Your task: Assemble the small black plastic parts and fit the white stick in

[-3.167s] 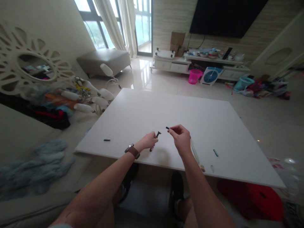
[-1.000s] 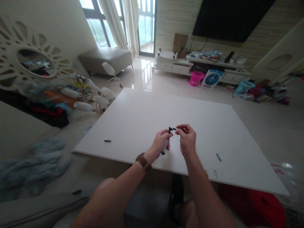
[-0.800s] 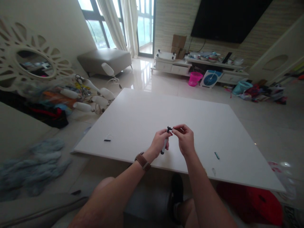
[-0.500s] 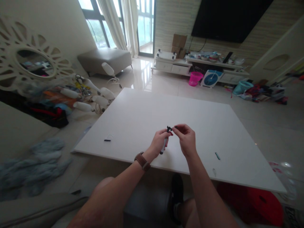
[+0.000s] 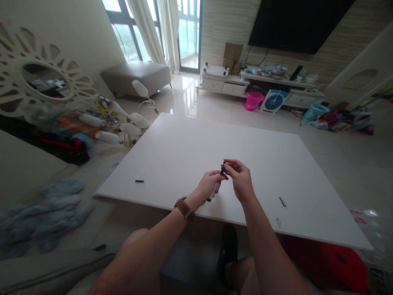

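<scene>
My left hand (image 5: 210, 184) is closed around a grey razor handle (image 5: 213, 192) with a black end and a black forked head. The handle is tilted, its head up and to the right. At the head, the thumb and fingers of my right hand (image 5: 241, 177) pinch a small dark piece (image 5: 224, 166), which looks like a razor cartridge and touches the head. Fingers hide part of both. A dark strip with a clear cover (image 5: 140, 179) lies on the white table (image 5: 196, 143) to the left. A thin dark green strip (image 5: 282, 201) lies to the right.
Close to the table's front edge is a small clear piece (image 5: 278, 222). A white lamp with several shades (image 5: 130, 129) stands beyond the left edge. A red stool-like object (image 5: 340, 262) sits below the right front edge.
My right hand has brought the small dark piece against the handle's head. The handle's head has shifted slightly right, and my left hand has moved a little with it.
</scene>
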Available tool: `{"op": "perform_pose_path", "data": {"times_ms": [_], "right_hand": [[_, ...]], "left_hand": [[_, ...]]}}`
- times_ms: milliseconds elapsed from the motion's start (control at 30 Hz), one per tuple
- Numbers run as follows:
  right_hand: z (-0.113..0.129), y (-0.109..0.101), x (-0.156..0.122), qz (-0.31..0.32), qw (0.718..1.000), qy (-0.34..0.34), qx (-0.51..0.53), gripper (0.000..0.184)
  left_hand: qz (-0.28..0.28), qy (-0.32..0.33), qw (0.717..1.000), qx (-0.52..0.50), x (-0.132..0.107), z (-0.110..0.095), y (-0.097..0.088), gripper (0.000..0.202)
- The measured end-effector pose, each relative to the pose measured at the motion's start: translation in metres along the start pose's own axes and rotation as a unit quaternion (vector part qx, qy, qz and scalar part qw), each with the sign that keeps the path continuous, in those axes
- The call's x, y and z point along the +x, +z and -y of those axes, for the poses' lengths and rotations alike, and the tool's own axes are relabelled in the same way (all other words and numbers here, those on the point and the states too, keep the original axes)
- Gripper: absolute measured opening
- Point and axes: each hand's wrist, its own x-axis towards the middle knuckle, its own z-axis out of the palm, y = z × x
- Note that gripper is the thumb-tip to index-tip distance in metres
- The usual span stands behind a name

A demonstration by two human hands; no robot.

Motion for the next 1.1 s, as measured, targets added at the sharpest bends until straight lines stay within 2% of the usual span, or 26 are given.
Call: {"op": "perform_pose_path", "data": {"times_ms": [133, 367, 500, 600, 700, 767, 900, 1100], "right_hand": [[-0.002, -0.003, -0.001, 0.01, 1.0, 0.01, 0.003, 0.024], [-0.002, -0.007, 0.0, 0.004, 0.993, -0.02, -0.119, 0.028], [0.001, -0.005, -0.001, 0.02, 0.988, -0.023, -0.151, 0.029], [0.002, -0.005, -0.002, 0.031, 0.985, -0.026, -0.168, 0.03], [0.002, -0.006, -0.003, 0.037, 0.982, -0.032, -0.181, 0.029], [0.001, -0.008, -0.002, 0.035, 0.984, -0.04, -0.17, 0.027], [0.0, -0.012, 0.0, 0.027, 0.993, -0.045, -0.11, 0.025], [-0.006, -0.012, 0.007, -0.108, 0.993, -0.003, 0.044, 0.022]], "left_hand": [[0.0, -0.003, 1.0, -0.004, 0.0, 0.0, 0.0, 0.021], [-0.018, -0.01, 1.0, -0.004, 0.003, 0.003, -0.001, 0.023], [-0.04, -0.015, 0.999, 0.018, 0.005, 0.005, -0.001, 0.018], [-0.058, 0.006, 0.998, 0.03, 0.007, 0.008, -0.001, 0.014], [-0.052, 0.043, 0.997, 0.027, 0.009, 0.009, -0.001, 0.024], [-0.047, 0.066, 0.996, 0.03, 0.009, 0.009, -0.001, 0.029], [-0.047, 0.087, 0.995, 0.034, 0.008, 0.008, -0.001, 0.025], [-0.041, 0.1, 0.994, -0.013, 0.006, 0.007, 0.002, 0.019]]}}
